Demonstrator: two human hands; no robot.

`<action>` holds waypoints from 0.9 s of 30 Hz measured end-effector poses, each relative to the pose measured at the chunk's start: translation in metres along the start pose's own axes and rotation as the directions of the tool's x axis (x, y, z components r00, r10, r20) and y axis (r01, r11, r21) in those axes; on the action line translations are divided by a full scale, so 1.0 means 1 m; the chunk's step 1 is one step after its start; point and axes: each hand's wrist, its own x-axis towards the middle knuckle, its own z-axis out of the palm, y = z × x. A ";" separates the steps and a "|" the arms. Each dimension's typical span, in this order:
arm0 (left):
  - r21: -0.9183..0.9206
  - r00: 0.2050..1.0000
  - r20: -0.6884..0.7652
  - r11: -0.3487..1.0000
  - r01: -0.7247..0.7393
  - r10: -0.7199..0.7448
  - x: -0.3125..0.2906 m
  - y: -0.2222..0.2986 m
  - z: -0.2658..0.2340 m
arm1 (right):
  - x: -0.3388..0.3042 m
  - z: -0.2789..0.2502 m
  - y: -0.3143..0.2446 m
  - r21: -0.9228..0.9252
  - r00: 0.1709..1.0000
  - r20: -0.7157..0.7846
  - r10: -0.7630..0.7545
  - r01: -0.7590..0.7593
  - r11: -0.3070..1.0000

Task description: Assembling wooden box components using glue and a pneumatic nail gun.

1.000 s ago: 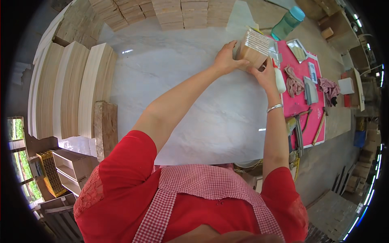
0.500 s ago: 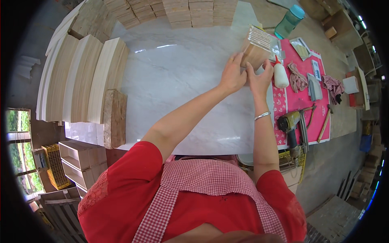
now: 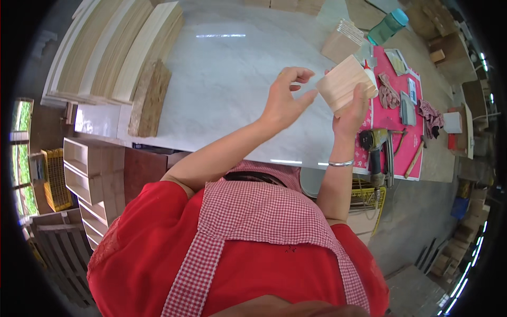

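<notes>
My right hand (image 3: 353,108) grips a small stack of square wooden boards (image 3: 342,82), lifted and tilted above the table, with the thumb across the near face. Layered edges show at the stack's right side. My left hand (image 3: 285,98) is open just left of the boards, its fingers curved and apart with nothing in them. Beyond the held boards stands another block of similar wooden boards (image 3: 340,45), with pale ridged edges on top. A white glue bottle with a red tip (image 3: 368,73) is partly hidden behind the held boards.
Tall stacks of wooden panels (image 3: 142,53) and a rough wood block (image 3: 150,100) line the marbled table's (image 3: 227,79) left. On the right, a pink mat (image 3: 393,134) carries a nail gun (image 3: 375,150), a hammer (image 3: 415,158) and gloves (image 3: 388,92). A teal bottle (image 3: 388,27) stands behind.
My right hand has lifted some boards off the block and brought them nearer. My left hand has let go and moved left, fingers spreading. The view has shifted.
</notes>
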 end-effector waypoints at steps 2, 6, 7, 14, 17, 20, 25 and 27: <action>-0.266 0.945 0.080 0.907 0.328 -0.318 -0.002 0.003 -0.009 | -0.007 -0.002 -0.005 0.054 0.994 0.105 0.008 -0.014 0.998; -0.516 0.797 0.375 0.607 0.604 -0.474 -0.015 0.018 -0.018 | -0.022 0.001 -0.002 -0.021 1.000 0.002 -0.004 0.004 1.000; -0.556 0.745 0.487 0.496 0.667 -0.456 -0.019 0.021 -0.019 | -0.026 0.000 -0.004 -0.021 1.000 0.009 -0.005 0.006 1.000; -0.544 0.753 0.488 0.521 0.658 -0.442 -0.042 0.033 -0.035 | -0.059 0.021 -0.017 0.011 0.995 0.094 -0.032 0.031 0.999; -0.572 0.758 0.469 0.498 0.652 -0.454 -0.052 0.037 -0.039 | -0.073 0.021 -0.015 -0.143 0.981 0.118 -0.153 0.169 0.975; -0.611 0.762 0.443 0.463 0.642 -0.473 -0.060 0.040 -0.042 | -0.088 0.022 -0.017 -0.240 0.969 0.154 -0.194 0.227 0.944; -0.625 0.783 0.426 0.479 0.617 -0.453 -0.071 0.047 -0.046 | -0.104 0.023 -0.022 -0.298 0.970 0.190 -0.152 0.205 0.932; -0.584 0.791 0.425 0.535 0.611 -0.439 -0.075 0.050 -0.049 | -0.108 0.023 -0.024 -0.306 0.970 0.197 -0.144 0.200 0.931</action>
